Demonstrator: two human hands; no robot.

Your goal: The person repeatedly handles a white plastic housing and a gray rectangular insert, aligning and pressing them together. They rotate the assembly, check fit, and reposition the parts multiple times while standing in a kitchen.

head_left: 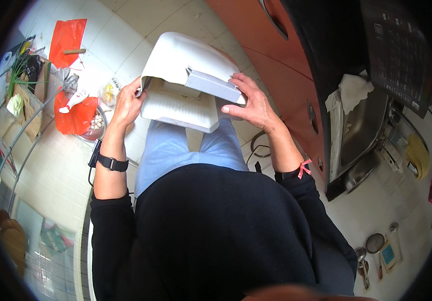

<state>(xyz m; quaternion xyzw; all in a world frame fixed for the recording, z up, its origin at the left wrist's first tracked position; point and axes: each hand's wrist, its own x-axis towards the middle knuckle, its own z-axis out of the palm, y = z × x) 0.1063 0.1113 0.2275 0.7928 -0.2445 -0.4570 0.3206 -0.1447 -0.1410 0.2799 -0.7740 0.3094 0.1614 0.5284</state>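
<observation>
In front of my lap I hold a white plastic casing [186, 54] with rounded corners and a hollow front. A grey bar [215, 86] crosses its upper right edge, and a ribbed white floor [181, 106] shows inside. My left hand [128, 105] grips the casing's left side, with part of the fingers hidden behind it. On the right end, by the grey bar, my right hand [253, 103] is closed around the edge, thumb below and fingers above. The exact kind of casing cannot be told.
To the left, a red plastic bag [75, 116] lies by a metal bowl [95, 125] of small white pieces, with a white bottle [74, 100] on it. Red cabinets [288, 65] stand at right, beside a steel sink [359, 133]. Utensils [375, 243] hang lower right.
</observation>
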